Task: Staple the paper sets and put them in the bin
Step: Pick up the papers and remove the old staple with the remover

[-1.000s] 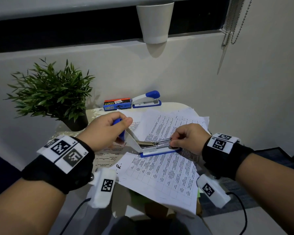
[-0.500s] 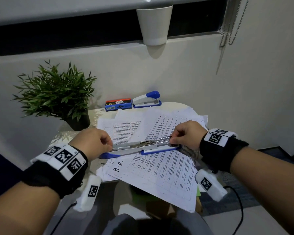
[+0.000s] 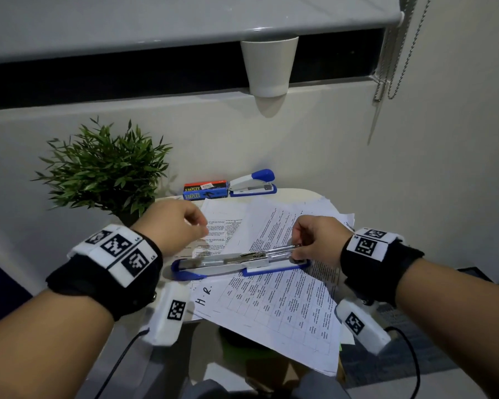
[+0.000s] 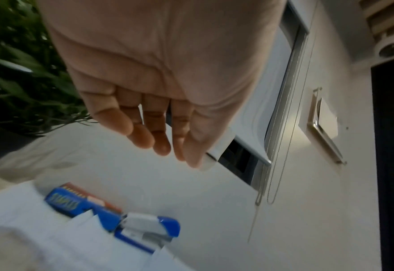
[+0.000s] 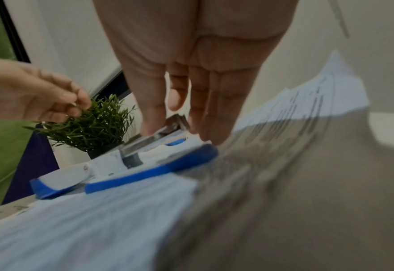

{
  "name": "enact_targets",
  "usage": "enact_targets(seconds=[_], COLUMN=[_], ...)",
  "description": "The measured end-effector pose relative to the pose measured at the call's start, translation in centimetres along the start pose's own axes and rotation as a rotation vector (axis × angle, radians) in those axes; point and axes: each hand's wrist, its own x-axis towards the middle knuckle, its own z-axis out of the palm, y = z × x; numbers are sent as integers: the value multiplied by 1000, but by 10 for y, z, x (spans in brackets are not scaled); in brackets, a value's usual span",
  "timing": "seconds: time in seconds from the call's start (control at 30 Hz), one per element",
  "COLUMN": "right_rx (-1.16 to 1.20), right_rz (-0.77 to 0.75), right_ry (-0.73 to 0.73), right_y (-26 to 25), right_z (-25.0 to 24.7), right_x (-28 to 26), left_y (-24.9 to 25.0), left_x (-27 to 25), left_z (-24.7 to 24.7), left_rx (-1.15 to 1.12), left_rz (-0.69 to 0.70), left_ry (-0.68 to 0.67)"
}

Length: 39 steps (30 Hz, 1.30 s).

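Papers (image 3: 274, 298) lie fanned in a loose heap over a small pale table (image 3: 300, 194), some sheets hanging past its near edge. On top of the heap lies a blue and white stapler (image 3: 236, 262), swung fully open and flat, its metal staple channel facing up.

At the stapler's right end, the right hand (image 3: 314, 243) has its thumb and fingers (image 5: 154, 117) closed on the tip of the metal channel; the wrist view is blurred, so it seems a pinch from both sides, though the exact contact is hard to make out.

To the left of the stapler and just above it, the left hand (image 3: 176, 226) hovers with fingers (image 4: 142, 132) loosely curled and holds nothing. It touches neither stapler nor paper.

Behind the stapler, at the table's far edge against the wall, a second stapler (image 3: 252, 182), closed, sits just beside a box of staples (image 3: 205, 191), blue with an orange top. Left of the stapler and further back stands a green plant (image 3: 104, 174) in a dark pot. High above the stapler, a white cup (image 3: 268, 67) hangs from the window ledge. No bin can be made out in any view.
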Motion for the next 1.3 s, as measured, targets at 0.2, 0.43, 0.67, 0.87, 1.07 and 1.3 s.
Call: enact_targets(seconds=[0.2,0.43,0.67,0.87,1.07,1.3], right_rx=[-149,-165,-216,-296,-306,-256], right_rz=[9,-23,-29,-49,-62,-74], right_ry=[-22,195,178,60,-17,-37], right_y=[-20,-63,-65,-61,-61,-60], right_z=[-34,-90,-83,-53,-30,-22], right_x=[5,55,127,160,175,179], left_y=[27,41,8,-7,-22,-28], left_x=[37,118,176,200,214,228], left_z=[-30,-20,18,44,62,71], left_rx=[-230,-120,473,521,555,705], left_rz=[37,39,0,6,-26,-57], left_ry=[209,182,-187,-246,-282,-288])
